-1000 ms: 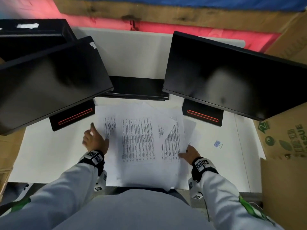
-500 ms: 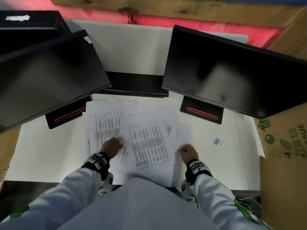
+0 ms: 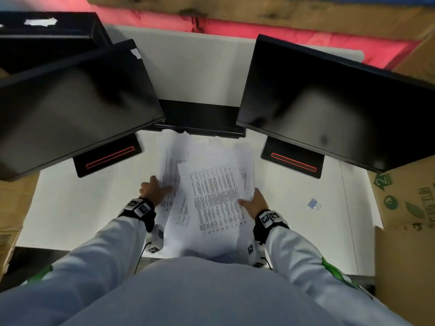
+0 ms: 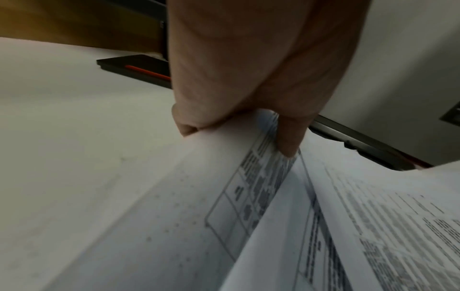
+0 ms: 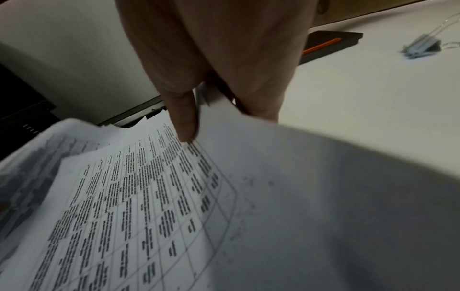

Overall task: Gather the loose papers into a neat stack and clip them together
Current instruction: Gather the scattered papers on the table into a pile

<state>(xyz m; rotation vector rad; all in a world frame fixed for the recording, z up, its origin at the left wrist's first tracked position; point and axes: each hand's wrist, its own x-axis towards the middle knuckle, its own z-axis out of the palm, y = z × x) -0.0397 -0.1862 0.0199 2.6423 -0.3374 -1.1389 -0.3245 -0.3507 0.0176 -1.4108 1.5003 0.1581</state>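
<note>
My left hand (image 3: 154, 190) and right hand (image 3: 255, 203) pinch opposite edges of the papers (image 3: 211, 196), bunched mid-worktop (image 3: 70, 208). The binder clip (image 3: 314, 204) lies apart, right, near a cardboard box (image 3: 409, 196).

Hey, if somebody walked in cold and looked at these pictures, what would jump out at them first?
Probably the messy pile of printed papers mid-desk, gripped at its side edges by the left hand and right hand. Next, the two dark monitors, the left monitor and the right monitor, looming over the white desk. Last, a small binder clip lying alone to the right of the papers.
</note>
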